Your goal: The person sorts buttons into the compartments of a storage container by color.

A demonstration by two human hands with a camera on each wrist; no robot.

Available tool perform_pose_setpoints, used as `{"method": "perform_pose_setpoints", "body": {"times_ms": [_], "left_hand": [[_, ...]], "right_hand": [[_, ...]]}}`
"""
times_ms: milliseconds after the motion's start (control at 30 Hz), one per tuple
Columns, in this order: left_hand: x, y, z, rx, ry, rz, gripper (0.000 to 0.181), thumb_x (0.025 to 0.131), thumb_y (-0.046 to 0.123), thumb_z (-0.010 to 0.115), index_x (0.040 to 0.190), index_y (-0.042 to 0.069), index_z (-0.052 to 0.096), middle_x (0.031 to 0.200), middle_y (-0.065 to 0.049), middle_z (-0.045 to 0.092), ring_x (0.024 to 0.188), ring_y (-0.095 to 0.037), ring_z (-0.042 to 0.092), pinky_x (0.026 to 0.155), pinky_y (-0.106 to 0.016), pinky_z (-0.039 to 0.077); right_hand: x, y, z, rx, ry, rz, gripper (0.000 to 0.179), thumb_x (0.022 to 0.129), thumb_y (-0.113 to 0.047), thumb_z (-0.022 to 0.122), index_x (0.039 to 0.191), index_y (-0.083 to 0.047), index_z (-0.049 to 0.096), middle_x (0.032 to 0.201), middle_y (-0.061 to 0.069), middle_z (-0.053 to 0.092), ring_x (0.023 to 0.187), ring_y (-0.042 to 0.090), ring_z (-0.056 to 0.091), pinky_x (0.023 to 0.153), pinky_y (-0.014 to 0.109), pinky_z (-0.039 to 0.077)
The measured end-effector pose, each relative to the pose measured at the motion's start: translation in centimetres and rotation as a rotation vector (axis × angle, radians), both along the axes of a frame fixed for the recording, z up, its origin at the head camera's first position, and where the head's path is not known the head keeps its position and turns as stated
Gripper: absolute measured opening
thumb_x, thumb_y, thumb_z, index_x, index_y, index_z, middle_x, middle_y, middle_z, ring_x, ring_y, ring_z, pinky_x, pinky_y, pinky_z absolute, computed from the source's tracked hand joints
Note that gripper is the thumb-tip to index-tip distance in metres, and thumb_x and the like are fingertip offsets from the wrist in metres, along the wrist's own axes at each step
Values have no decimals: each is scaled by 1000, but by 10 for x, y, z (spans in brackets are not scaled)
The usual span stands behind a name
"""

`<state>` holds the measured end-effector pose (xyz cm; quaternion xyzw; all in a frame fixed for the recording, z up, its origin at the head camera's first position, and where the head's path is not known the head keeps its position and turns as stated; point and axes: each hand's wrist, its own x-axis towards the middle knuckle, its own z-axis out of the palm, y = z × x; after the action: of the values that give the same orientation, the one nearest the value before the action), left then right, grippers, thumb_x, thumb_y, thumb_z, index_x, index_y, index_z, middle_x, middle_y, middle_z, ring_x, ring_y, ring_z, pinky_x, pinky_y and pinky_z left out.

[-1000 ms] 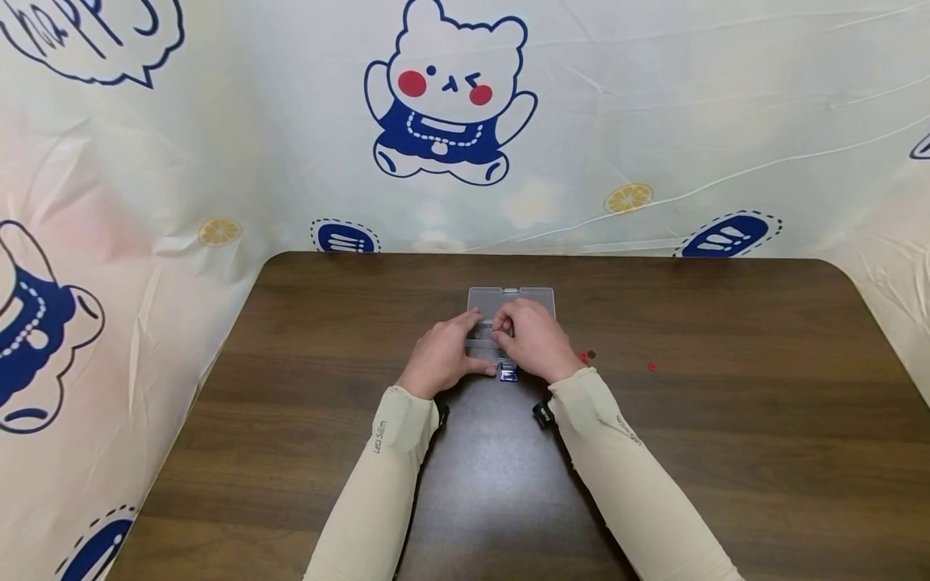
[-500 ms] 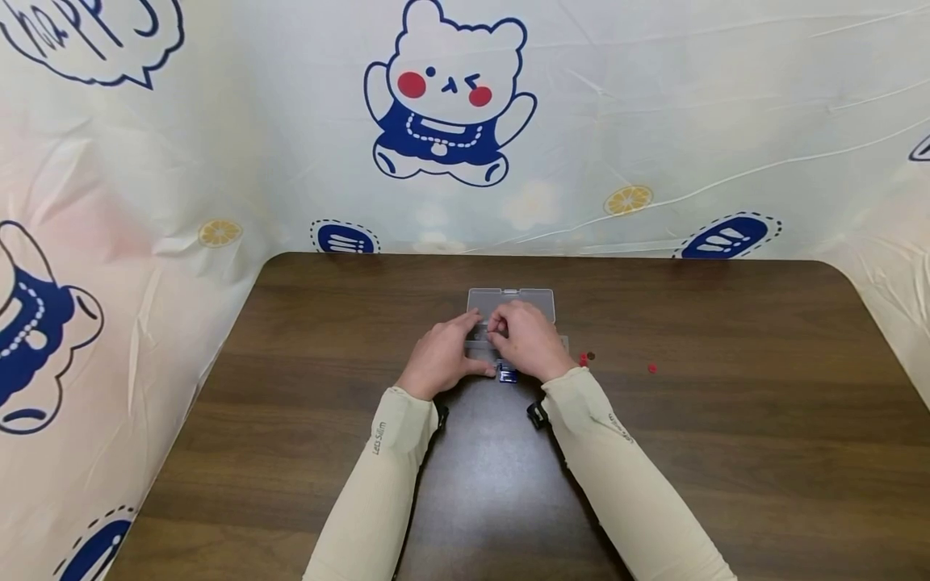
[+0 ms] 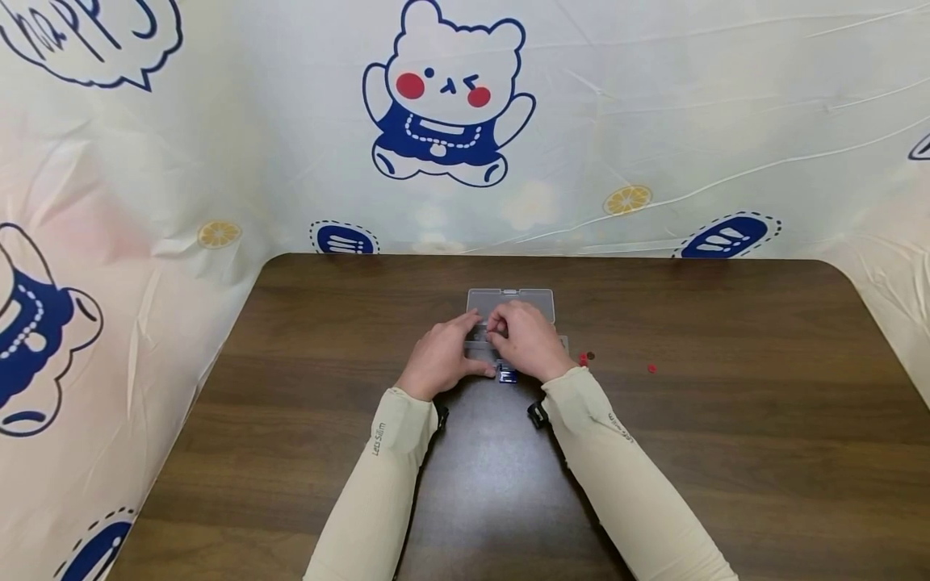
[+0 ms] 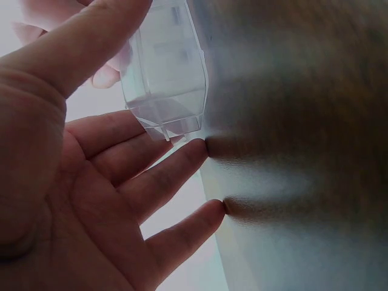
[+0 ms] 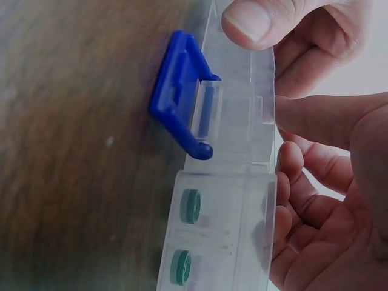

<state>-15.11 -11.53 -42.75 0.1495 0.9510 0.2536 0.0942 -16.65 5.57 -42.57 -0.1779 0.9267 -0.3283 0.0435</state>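
A clear plastic box (image 3: 477,353) lies on the table, its clear lid (image 3: 541,296) folded back. At its front hangs a blue latch (image 5: 176,91). My left hand (image 3: 441,357) grips the box's left end, thumb at the front wall and fingers at the back; in the left wrist view two fingertips (image 4: 200,147) touch the table. Over the box's middle my right hand (image 3: 534,343) is bent, thumb and forefinger tips together. The right wrist view hides those tips behind the box, so I cannot tell what they pinch. Green discs (image 5: 193,206) show through the front wall.
Just right of the box lie small red discs (image 3: 584,360) and a dark disc (image 3: 591,356). Another red disc (image 3: 651,368) lies farther right. A printed curtain (image 3: 291,121) hangs behind the wooden table (image 3: 726,444).
My right hand has shifted slightly left over the box, uncovering the box's right corner, and then stayed there over the last half second. My left hand has kept its place.
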Motion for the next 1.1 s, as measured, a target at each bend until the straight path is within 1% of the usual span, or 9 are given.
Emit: {"method": "perform_pose_setpoints", "body": {"times_ms": [233, 433, 767, 933, 1100], "left_hand": [[0, 0, -1, -1, 5, -1, 90, 73, 41, 90, 148, 8, 51, 153, -9, 47, 132, -32, 53, 101, -49, 48], [-1, 1, -1, -25, -4, 2, 93, 74, 43, 89, 149, 6, 49, 154, -9, 46, 134, -31, 51, 102, -49, 48], [0, 2, 0, -31, 3, 4, 94, 73, 43, 90, 148, 4, 49, 154, -9, 46, 133, -31, 53, 100, -49, 49], [0, 2, 0, -32, -2, 4, 95, 73, 43, 90, 149, 4, 49, 155, -9, 45, 133, -30, 53, 101, -48, 48], [-1, 2, -1, -27, -7, 5, 95, 73, 43, 90, 149, 5, 48, 155, -9, 45, 133, -30, 52, 102, -48, 48]], "right_hand": [[1, 2, -1, 2, 15, 3, 6, 93, -13, 72, 90, -12, 68, 87, 2, 59, 84, 20, 54, 77, 35, 48], [3, 6, 2, 7, 11, 2, 5, 93, -14, 72, 91, -12, 69, 89, 2, 60, 85, 20, 54, 77, 35, 48], [7, 18, 4, -6, 76, -15, 5, 90, -13, 74, 89, -10, 69, 86, 3, 60, 85, 22, 54, 77, 37, 47], [9, 24, 8, -4, 88, -24, 4, 89, -10, 74, 90, -9, 70, 88, 3, 61, 85, 22, 56, 79, 37, 49], [11, 30, 11, 0, 85, -34, 6, 90, -13, 75, 90, -10, 70, 89, 3, 61, 87, 23, 56, 80, 38, 48]]}}
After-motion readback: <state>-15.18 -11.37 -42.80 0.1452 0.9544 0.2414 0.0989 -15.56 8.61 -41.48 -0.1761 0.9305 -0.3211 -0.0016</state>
